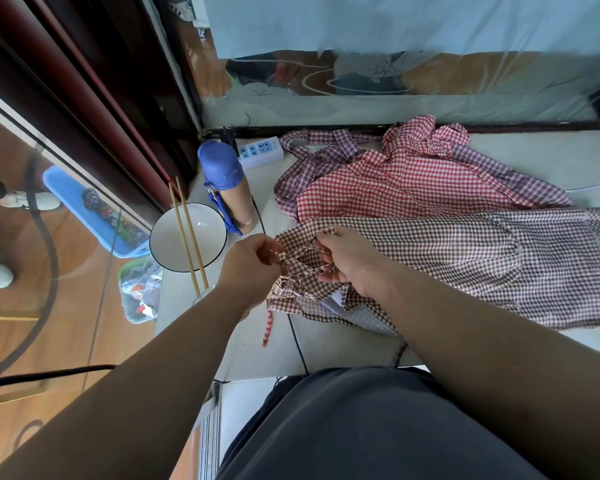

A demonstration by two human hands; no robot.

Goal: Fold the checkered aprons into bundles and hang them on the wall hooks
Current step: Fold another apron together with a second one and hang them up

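Gingham of the brown apron (465, 258) is lying soft and light on the desk (329, 341), spreading rightward from left grip (252, 263) and right grip (350, 263), both pinching its bunched strap corner, probably the handiest hold.

I can read no text, label or number from here. The wrappers (140, 292) in the plastic bag (127, 271) carry print, too blurred to read.
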